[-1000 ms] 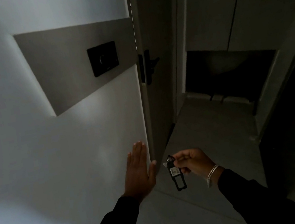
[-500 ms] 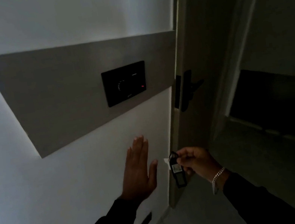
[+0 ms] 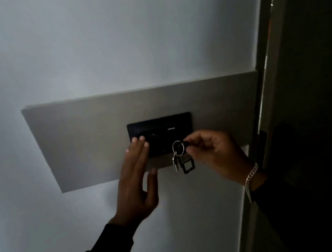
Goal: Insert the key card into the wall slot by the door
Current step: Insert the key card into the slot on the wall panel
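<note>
- Black plastic is seen in the key card [image 3: 186, 165], a small tag hung from a metal key ring [image 3: 178, 147] just in front of the lower right part of the wall slot [image 3: 162, 134].
- The ring's top is pinched by the fingertips of the right hand [image 3: 214, 153], to the right of the wall slot.
- The left hand [image 3: 136, 184] is held flat with fingers together and thumb apart, its fingertips laid over the wall slot's lower left corner.
- The wall slot is mounted on a grey panel [image 3: 87, 139].
- A silver bracelet [image 3: 250, 177] is worn below and right of the wall slot.
- A door edge [image 3: 265, 90] is seen to its right.
</note>
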`<state>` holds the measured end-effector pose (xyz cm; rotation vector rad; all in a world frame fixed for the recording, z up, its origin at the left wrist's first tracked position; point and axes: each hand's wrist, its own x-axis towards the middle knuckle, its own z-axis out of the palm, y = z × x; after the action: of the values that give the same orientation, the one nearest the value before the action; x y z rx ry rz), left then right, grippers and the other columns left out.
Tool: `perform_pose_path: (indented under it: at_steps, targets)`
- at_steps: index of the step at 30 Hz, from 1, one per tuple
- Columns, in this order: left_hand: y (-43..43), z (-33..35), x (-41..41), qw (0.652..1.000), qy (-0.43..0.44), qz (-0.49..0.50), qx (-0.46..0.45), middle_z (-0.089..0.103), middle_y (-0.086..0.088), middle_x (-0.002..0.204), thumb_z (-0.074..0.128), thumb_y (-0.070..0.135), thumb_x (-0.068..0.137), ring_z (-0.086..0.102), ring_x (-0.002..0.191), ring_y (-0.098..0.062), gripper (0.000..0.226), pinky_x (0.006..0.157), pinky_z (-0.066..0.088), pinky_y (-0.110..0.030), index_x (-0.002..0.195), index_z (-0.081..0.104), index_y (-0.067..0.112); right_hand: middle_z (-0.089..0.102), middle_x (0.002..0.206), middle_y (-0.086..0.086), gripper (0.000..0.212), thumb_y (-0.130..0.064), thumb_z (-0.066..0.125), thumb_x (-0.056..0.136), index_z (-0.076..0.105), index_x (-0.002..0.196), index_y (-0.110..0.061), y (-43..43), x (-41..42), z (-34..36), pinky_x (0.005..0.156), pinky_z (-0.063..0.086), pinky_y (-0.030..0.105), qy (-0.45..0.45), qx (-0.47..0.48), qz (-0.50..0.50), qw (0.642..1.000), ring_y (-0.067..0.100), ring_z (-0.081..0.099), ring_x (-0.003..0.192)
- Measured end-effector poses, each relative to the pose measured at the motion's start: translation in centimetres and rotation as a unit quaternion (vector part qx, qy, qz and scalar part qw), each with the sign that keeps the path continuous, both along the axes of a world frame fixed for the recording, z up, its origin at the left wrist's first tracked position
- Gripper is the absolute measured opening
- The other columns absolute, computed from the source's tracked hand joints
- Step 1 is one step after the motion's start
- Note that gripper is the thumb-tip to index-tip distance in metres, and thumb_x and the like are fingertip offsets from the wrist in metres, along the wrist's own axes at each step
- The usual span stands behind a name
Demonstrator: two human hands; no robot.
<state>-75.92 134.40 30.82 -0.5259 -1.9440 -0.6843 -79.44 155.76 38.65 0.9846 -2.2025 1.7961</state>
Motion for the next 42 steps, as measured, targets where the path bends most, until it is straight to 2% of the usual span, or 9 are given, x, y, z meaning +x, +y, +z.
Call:
perform_pose_path:
  at_steps: [9,17,20,23,26,32,35,38,42]
  targets:
    - [-5.2,6.4,-2.4,0.968,0.092,0.176,-0.153,0.041,-0.020,0.155,0.039,0.013,0.095,0.030,0.150,-0.034,0.050,0.124,0.021,-0.055,0.143,0.046,-0.001,0.065,0.067,0.000,0.024,0.002,0.063,0.085,0.067,0.080,-0.022,-1.2,-3.3,6.4,0.046,0.049,0.015,0.057,-0.103,0.028,0.993,0.002,0.059,0.051]
    - [-6.8,6.2,-4.7,0.887,0.097,0.361,-0.273,0.018,-0.008,0.167,0.025,0.037,0.100,0.017,0.154,-0.028,0.062,0.124,0.007,-0.054,0.155,0.024,0.010,0.064,0.068,0.003,0.021,0.003,0.061,0.085,0.066,0.080,-0.017,-3.2,-4.9,7.6,0.044,0.049,0.014,0.075,-0.120,0.004,0.990,0.000,0.057,0.048]
    - [-6.9,6.0,-5.0,0.877,0.108,0.382,-0.272,0.007,-0.002,0.169,0.023,0.040,0.100,0.013,0.155,-0.026,0.063,0.125,0.002,-0.053,0.156,0.022,0.011,0.064,0.067,0.002,0.019,0.002,0.061,0.085,0.066,0.081,-0.016,-3.5,-5.3,7.5,0.044,0.050,0.014,0.073,-0.114,-0.008,0.991,0.000,0.057,0.047]
    - [-7.0,5.9,-5.0,0.875,0.110,0.387,-0.268,0.011,-0.004,0.168,0.024,0.041,0.099,0.013,0.155,-0.027,0.064,0.125,0.003,-0.053,0.156,0.022,0.011,0.063,0.065,0.000,0.022,0.004,0.062,0.084,0.067,0.079,-0.018,-3.8,-5.4,7.1,0.043,0.048,0.012,0.069,-0.089,-0.009,0.994,-0.001,0.056,0.045]
    - [-7.1,5.8,-5.0,0.876,0.107,0.387,-0.269,0.010,-0.004,0.168,0.027,0.041,0.099,0.014,0.155,-0.028,0.065,0.125,0.004,-0.053,0.156,0.022,0.011,0.063,0.066,-0.002,0.013,0.006,0.063,0.082,0.069,0.084,-0.006,-3.9,-5.4,6.2,0.048,0.045,0.007,0.078,-0.071,-0.025,0.994,-0.003,0.057,0.048]
    - [-7.1,5.8,-5.1,0.879,0.103,0.383,-0.266,0.008,-0.002,0.169,0.026,0.042,0.098,0.016,0.155,-0.028,0.065,0.126,0.005,-0.053,0.156,0.023,0.012,0.062,0.075,0.007,0.026,0.007,0.067,0.076,0.068,0.101,0.001,-3.1,-5.5,6.4,0.060,0.049,0.021,0.119,-0.020,-0.079,0.990,0.013,0.053,0.059]
    - [-7.2,5.7,-5.2,0.879,0.103,0.383,-0.265,0.008,-0.002,0.170,0.027,0.042,0.098,0.016,0.155,-0.028,0.065,0.125,0.005,-0.053,0.156,0.023,0.012,0.061,0.090,0.005,0.037,0.002,0.065,0.071,0.067,0.106,-0.011,-3.0,-4.7,7.9,0.059,0.049,0.020,0.255,0.066,-0.108,0.959,0.020,0.053,0.055]
    - [-7.2,5.8,-5.2,0.880,0.105,0.379,-0.265,0.009,-0.002,0.170,0.028,0.042,0.098,0.017,0.155,-0.028,0.065,0.125,0.005,-0.053,0.156,0.023,0.012,0.055,0.093,-0.001,0.025,-0.003,0.059,0.070,0.068,0.091,-0.014,-3.5,-3.7,9.5,0.060,0.041,0.010,0.375,0.190,-0.112,0.901,0.015,0.054,0.068]
    - [-7.2,5.9,-5.1,0.883,0.101,0.375,-0.265,0.009,-0.003,0.170,0.027,0.042,0.099,0.016,0.155,-0.029,0.064,0.125,0.006,-0.054,0.156,0.022,0.012,0.055,0.096,0.007,0.010,-0.012,0.053,0.078,0.063,0.080,-0.009,-4.9,-2.6,10.7,0.073,0.053,0.043,0.447,0.332,-0.101,0.824,0.024,0.051,0.094]
